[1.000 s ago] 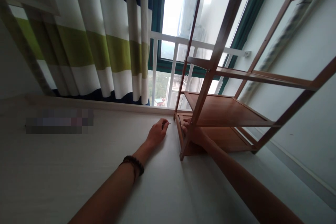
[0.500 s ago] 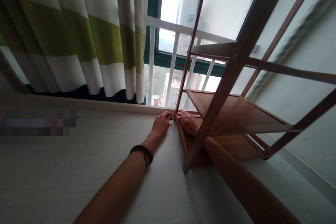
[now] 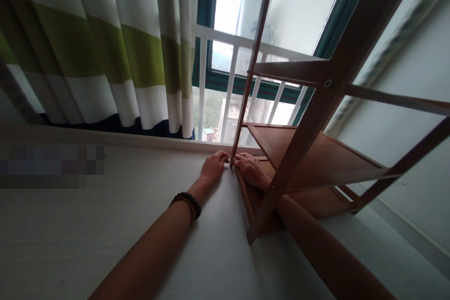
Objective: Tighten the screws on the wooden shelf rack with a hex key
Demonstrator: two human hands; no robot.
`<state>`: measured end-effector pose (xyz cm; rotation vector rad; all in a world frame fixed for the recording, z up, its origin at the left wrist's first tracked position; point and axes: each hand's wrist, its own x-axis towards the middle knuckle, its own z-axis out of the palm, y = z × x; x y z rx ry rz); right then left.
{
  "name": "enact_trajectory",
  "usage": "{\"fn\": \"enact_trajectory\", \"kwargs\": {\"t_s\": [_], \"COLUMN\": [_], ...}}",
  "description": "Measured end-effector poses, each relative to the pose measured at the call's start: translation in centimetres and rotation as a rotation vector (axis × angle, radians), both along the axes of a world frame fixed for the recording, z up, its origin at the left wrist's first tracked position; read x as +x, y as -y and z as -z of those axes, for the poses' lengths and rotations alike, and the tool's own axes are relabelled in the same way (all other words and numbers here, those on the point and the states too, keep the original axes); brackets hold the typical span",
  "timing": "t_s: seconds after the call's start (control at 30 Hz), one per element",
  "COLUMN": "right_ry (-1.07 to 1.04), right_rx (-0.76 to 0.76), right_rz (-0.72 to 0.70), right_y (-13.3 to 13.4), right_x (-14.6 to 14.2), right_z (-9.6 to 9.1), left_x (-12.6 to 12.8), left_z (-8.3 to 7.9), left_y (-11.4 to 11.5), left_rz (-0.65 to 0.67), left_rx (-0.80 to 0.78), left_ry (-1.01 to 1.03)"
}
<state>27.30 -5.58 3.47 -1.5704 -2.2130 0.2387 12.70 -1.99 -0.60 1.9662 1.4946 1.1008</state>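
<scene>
A brown wooden shelf rack (image 3: 305,122) stands on the pale floor, tilted in my view. At the foot of its far left leg, my left hand (image 3: 213,167) pinches something small at the outer side, too small to make out. My right hand (image 3: 251,168) reaches in between the lowest two shelves. Its fingers hold the rack's bottom corner from the inside, by that same leg. The bottom shelf (image 3: 312,202) is partly hidden by my right forearm and the near leg. A dark beaded bracelet (image 3: 186,205) circles my left wrist.
Behind the rack are a white railing (image 3: 230,89) and a green-framed window. A striped curtain (image 3: 137,56) hangs at the left, above a low ledge (image 3: 116,137). A white wall (image 3: 415,140) stands at the right. Something blurred out lies on the floor at far left.
The rack's near leg appears slightly shifted right and lower in view. Both hands stay at the same corner, a little lower and further left in the picture.
</scene>
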Motion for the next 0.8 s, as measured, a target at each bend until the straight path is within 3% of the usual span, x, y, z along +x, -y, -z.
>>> {"fn": "enact_trajectory", "kwargs": {"t_s": [0.27,0.5,0.63,0.8], "right_ry": [0.055,0.103,0.124,0.15], "right_rx": [0.082,0.151,0.168,0.18], "right_rz": [-0.141,-0.196,-0.222,-0.234], "right_y": [4.3,9.9,11.0,10.5], "right_x": [1.5,0.2,-0.2,-0.1], "right_z": [0.5,0.0,-0.2,-0.2], "left_x": [-0.8,-2.5,-2.6,-2.5], "left_z": [0.2,-0.1,-0.3,-0.3], "left_y": [6.0,11.7,13.3,13.5], "left_rz": [0.111,0.149,0.122,0.057], "left_rx": [0.003,-0.001,0.017,0.039], "left_ry": [-0.032,-0.045,-0.035,0.001]}}
